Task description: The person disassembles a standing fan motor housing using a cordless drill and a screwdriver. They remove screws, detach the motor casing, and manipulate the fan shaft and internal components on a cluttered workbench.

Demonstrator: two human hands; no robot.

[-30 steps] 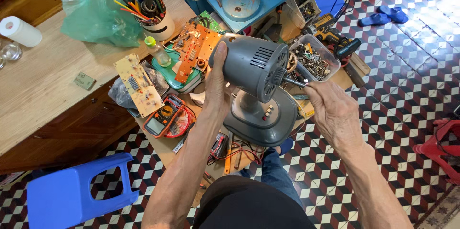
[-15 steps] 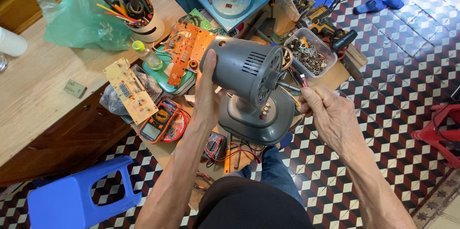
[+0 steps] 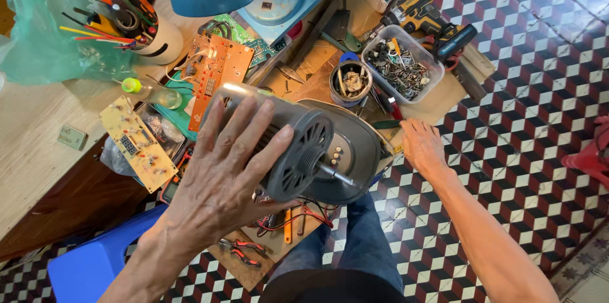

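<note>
Since half a second ago the grey fan motor (image 3: pixel 288 144) has been turned, so that its ribbed round face and bare shaft are now aimed toward the lower right instead of upward. The left hand (image 3: pixel 228 176) has been shifted from the housing's side onto its top, and the right hand (image 3: pixel 422 147) has been drawn off the motor entirely.

The left hand is spread wide over the motor housing, fingers splayed and pressed on the casing, thumb curled under; the motor is gripped and carried by it. Left of that grip a tan circuit board (image 3: pixel 136 151) is seen lying on the bench, and above the grip an orange circuit board (image 3: pixel 219 74). The motor is a dull grey cylinder with vent slots around its end cap and a thin steel shaft projecting from the centre. Directly behind and right of the grip the oval fan base (image 3: pixel 355 151) is seen, touching or just under the motor; which of the two cannot be told.

Further right, the right hand is laid flat and open on the bench edge, holding nothing. Beyond it a round tin (image 3: pixel 350 83) and a clear tub of screws (image 3: pixel 403 65) are set.

The motor's rear is hidden by the palm, and the wires under it are hard to make out.
</note>
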